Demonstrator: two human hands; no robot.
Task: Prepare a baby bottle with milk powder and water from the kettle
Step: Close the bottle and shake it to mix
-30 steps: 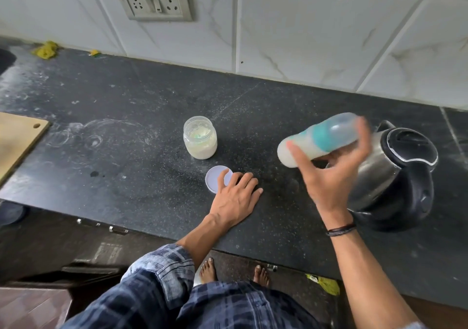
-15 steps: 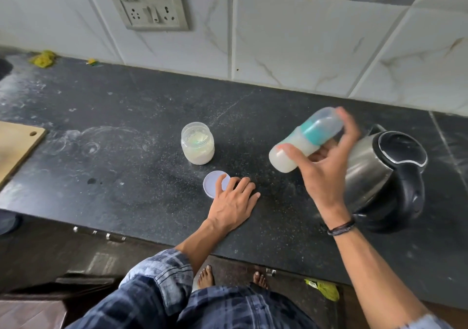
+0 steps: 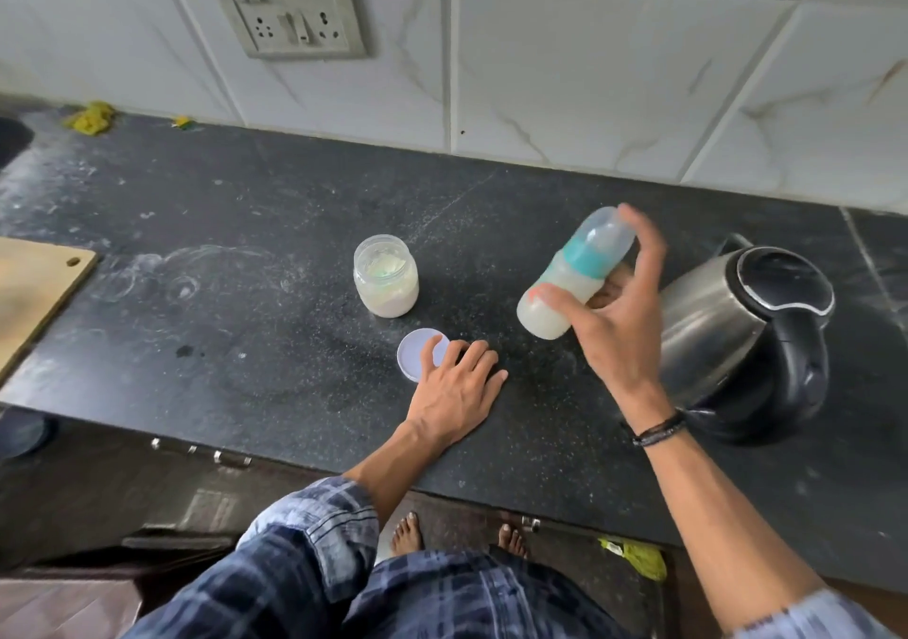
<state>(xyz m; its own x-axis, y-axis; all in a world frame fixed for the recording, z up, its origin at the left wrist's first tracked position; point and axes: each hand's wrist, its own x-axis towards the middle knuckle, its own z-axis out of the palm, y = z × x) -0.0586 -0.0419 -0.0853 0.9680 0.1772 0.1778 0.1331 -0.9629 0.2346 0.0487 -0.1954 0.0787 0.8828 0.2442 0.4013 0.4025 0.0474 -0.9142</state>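
My right hand (image 3: pixel 616 329) grips a baby bottle (image 3: pixel 565 284) in the air above the counter. The bottle is tilted, its clear cap and teal collar pointing up and right, its base full of milky liquid pointing down and left. A steel kettle (image 3: pixel 747 338) with a black lid and handle stands just right of that hand. An open jar of milk powder (image 3: pixel 386 282) stands left of the bottle. Its pale round lid (image 3: pixel 417 353) lies flat in front of the jar. My left hand (image 3: pixel 454 392) rests flat on the counter, fingertips on the lid's edge.
The dark stone counter (image 3: pixel 221 333) is dusted with white powder. A wooden board (image 3: pixel 34 289) lies at the far left edge. A wall socket panel (image 3: pixel 285 4) sits on the tiled wall. Yellow scraps (image 3: pixel 91 117) lie at the back left.
The bottle in my right hand has swung from nearly level to more upright and moved slightly left. My left hand has stayed on the counter by the lid.
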